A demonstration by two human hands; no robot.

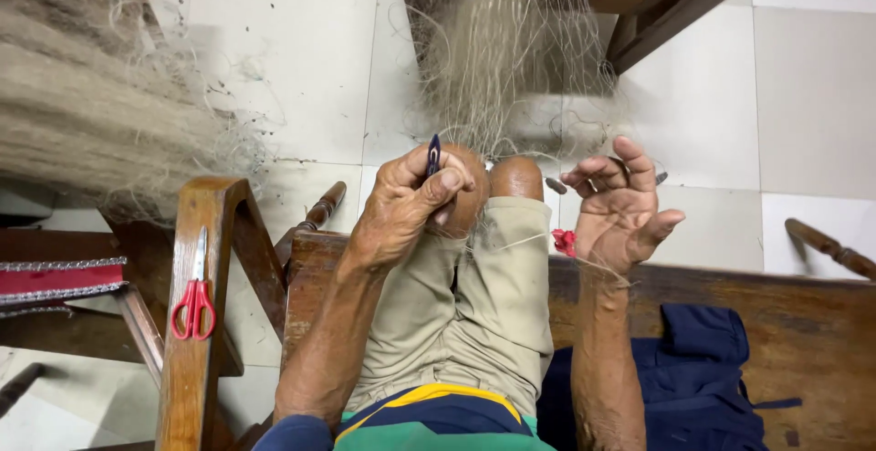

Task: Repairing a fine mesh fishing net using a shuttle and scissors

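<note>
Fishing net (511,58) of fine pale monofilament is hanging in front of the person's knees (497,182), draping from a wooden frame (657,4) above, so its lower edge is falling within reach of both hands. The left hand (411,200) is closing around a dark blue netting needle (433,154), thumb pressing it against the fingers with its tip pointing up toward the mesh. The right hand (620,204) is spreading partly open, fingers curling, seemingly keeping a thin line taut; a small red piece (564,241) is sitting at its wrist, and I cannot tell whether it is gripped. A second mass of bundled net (91,95) is lying heaped at the left. Red-handled scissors (194,300) are resting on a wooden chair arm (196,323), close by the left elbow. Dark blue cloth (693,369) is lying on the bench (803,314). No packages, labels or signs are showing.
</note>
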